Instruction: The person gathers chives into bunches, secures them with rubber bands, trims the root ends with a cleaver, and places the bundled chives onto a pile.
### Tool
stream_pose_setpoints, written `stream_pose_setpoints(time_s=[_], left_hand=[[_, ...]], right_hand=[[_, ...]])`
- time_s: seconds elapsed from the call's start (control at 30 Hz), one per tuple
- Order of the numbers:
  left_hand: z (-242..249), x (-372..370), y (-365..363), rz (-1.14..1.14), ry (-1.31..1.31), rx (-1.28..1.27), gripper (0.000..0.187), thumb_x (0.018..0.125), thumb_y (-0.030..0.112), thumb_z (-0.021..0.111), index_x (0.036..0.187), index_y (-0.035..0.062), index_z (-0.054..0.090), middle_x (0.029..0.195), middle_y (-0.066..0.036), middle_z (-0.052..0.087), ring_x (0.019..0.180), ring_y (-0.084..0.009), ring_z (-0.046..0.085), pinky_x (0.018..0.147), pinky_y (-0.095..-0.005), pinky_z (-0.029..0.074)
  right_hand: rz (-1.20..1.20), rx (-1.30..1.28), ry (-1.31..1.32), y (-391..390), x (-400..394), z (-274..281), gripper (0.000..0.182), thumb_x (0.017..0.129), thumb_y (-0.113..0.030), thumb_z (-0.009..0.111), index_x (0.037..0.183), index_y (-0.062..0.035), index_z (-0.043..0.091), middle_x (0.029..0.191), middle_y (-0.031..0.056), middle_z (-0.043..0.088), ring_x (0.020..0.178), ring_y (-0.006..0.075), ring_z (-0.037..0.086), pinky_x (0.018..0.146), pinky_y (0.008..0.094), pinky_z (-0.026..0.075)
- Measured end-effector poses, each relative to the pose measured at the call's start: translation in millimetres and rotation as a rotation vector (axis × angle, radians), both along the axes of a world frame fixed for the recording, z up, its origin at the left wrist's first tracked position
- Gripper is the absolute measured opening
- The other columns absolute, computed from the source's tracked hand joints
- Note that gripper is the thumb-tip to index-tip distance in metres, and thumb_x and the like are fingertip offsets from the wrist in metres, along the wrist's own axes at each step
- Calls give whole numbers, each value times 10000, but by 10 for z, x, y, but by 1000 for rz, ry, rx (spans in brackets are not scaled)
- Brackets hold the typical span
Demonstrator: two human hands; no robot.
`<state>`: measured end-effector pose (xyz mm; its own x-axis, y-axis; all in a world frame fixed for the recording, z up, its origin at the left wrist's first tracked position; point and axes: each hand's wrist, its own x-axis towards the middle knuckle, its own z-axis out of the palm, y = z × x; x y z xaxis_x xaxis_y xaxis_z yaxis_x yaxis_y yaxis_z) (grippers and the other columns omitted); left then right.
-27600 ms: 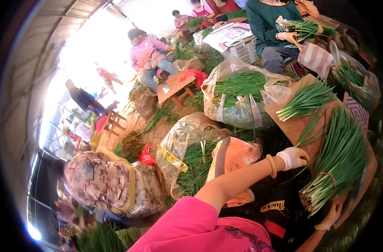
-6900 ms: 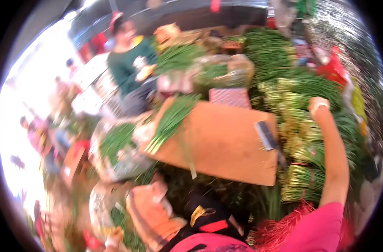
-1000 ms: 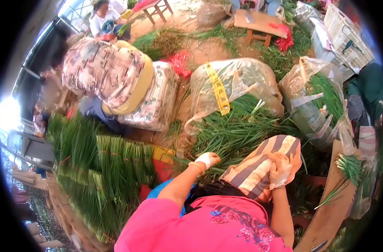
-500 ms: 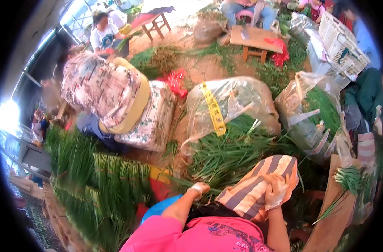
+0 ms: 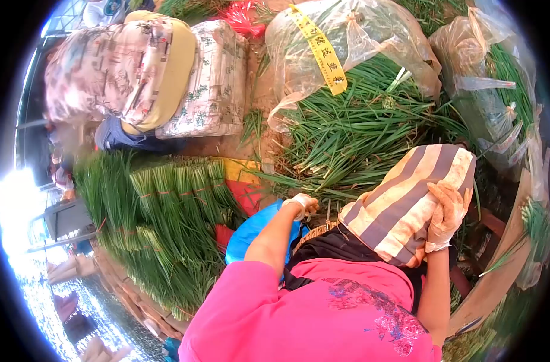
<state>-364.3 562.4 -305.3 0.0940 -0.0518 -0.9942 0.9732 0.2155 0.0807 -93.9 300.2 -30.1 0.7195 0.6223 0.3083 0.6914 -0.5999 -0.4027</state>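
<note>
My left hand (image 5: 305, 205), in a thin pale glove, has its fingers curled together with nothing visible in them. It is beside a blue round object (image 5: 251, 235), near the lower edge of a loose pile of long green stalks (image 5: 359, 120). My right hand (image 5: 448, 214), also in a pale glove, lies on a striped cloth (image 5: 407, 199) over my leg, fingers apart. A clear plastic bag (image 5: 377, 30) with a yellow printed strip (image 5: 323, 57) rises behind the pile.
Banded green bundles (image 5: 184, 187) stand at the left. Behind them a person in a patterned top (image 5: 106, 72) bends beside a wrapped bale (image 5: 211, 90). Another clear bag of greens (image 5: 498, 84) is at the upper right, above a wooden board (image 5: 498, 277).
The view has tilted down, so the low tables and far people have left it. My left hand is now lower relative to the pile; my right hand stays on the striped cloth.
</note>
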Motion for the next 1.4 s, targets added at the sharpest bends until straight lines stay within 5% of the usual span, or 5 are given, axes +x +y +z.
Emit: stream_pose_setpoints(time_s=[0.33,0.5,0.97,1.1,1.4], left_hand=[[-268,-391,-71,781,222,-94,607,886,557,520,1175,28,590,1055,-105,680,761,-165,630,604,-321,483],[-658,-184,-270,1377,213,-215,1040,770,710,546,1486,81,128,1522,-77,250,1363,-336,293,1078,-417,340],[-1517,139,-543,2048,267,-156,946,709,757,563,1304,31,451,1353,-98,472,1185,-238,448,989,-403,390],[-2064,-80,-485,3026,554,-459,940,691,771,567,1253,16,543,1304,-104,536,1134,-210,493,963,-399,404],[-1241,658,-317,1708,69,-47,853,748,719,547,1361,132,457,1424,-102,397,1246,-277,417,1042,-447,325]], right_hand=[[-17,-54,15,79,3,-2,288,839,-179,438,952,-118,696,927,37,667,972,221,607,1078,463,238],[-21,-74,33,106,18,-3,280,828,-157,441,947,-119,692,927,36,664,970,226,606,1086,478,231],[-51,-110,76,199,46,28,269,814,-177,473,949,-144,704,915,33,655,958,230,601,1068,459,246],[-48,-120,66,184,65,57,276,805,-176,473,949,-151,707,918,29,655,954,225,601,1070,458,245],[-71,-106,49,189,29,64,290,808,-185,457,947,-171,712,888,17,657,938,217,607,1078,449,242]])
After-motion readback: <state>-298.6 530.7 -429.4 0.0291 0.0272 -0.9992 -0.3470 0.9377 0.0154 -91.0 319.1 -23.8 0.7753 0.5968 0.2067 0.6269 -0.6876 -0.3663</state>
